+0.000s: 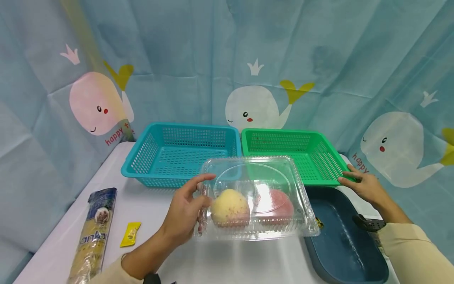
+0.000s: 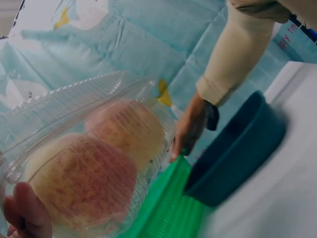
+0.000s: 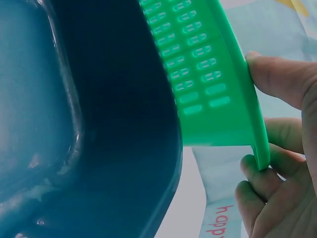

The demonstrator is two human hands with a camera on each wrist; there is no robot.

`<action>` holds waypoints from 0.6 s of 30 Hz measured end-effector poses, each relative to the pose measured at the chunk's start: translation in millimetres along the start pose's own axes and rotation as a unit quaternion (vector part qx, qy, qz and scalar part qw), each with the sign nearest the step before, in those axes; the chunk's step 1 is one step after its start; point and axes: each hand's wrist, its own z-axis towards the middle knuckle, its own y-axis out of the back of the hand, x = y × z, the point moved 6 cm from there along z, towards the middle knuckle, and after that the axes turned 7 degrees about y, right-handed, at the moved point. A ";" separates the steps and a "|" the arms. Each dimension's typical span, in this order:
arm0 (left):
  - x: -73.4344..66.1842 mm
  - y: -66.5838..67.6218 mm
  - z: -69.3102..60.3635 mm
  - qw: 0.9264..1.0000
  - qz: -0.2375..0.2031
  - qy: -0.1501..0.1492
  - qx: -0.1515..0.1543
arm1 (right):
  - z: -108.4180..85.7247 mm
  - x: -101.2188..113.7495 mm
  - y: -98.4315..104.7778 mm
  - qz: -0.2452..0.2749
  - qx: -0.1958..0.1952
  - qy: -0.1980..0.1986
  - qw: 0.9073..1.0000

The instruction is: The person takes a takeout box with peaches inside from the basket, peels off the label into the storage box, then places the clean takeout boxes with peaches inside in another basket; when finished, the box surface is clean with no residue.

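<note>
My left hand (image 1: pixel 189 207) grips the left end of a clear plastic clamshell box (image 1: pixel 257 232), thumb and fingers about its edge. The box is held up above the table, in front of two baskets. Inside lie two round, peach-like things, a yellow one (image 1: pixel 230 207) and a pink one (image 1: pixel 274 205), which show speckled yellow and red in the left wrist view. My right hand (image 1: pixel 363 185) holds the front right corner of the green basket (image 1: pixel 333 157). In the right wrist view its thumb lies on the basket's rim (image 3: pixel 260 124) and fingers curl beneath.
A blue perforated basket (image 1: pixel 142 175) stands left of the green one. The dark blue tub (image 1: pixel 347 244) sits in front of the green basket, with a small yellow-and-black item (image 1: pixel 319 223) partly hidden beside the box. A yellow sachet (image 1: pixel 130 234) and a long printed packet (image 1: pixel 93 236) lie at left.
</note>
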 end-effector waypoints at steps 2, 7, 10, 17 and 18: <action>-10.0 -6.7 11.3 1.000 -0.003 -0.001 0.003 | 0.5 -0.9 0.4 0.001 0.001 0.000 1.000; -26.7 -23.0 38.7 1.000 -0.023 -0.006 0.009 | -1.3 0.6 0.8 0.003 0.008 0.005 1.000; -31.8 -32.0 55.4 0.999 -0.029 -0.012 0.003 | -2.1 2.2 1.0 0.003 0.013 0.009 1.000; -26.1 -60.0 111.6 0.999 -0.026 -0.028 0.004 | -2.5 2.4 3.4 -0.007 0.008 0.021 1.000; -22.6 -64.8 120.6 0.999 -0.024 -0.029 0.009 | -2.7 2.1 3.9 -0.007 0.009 0.021 1.000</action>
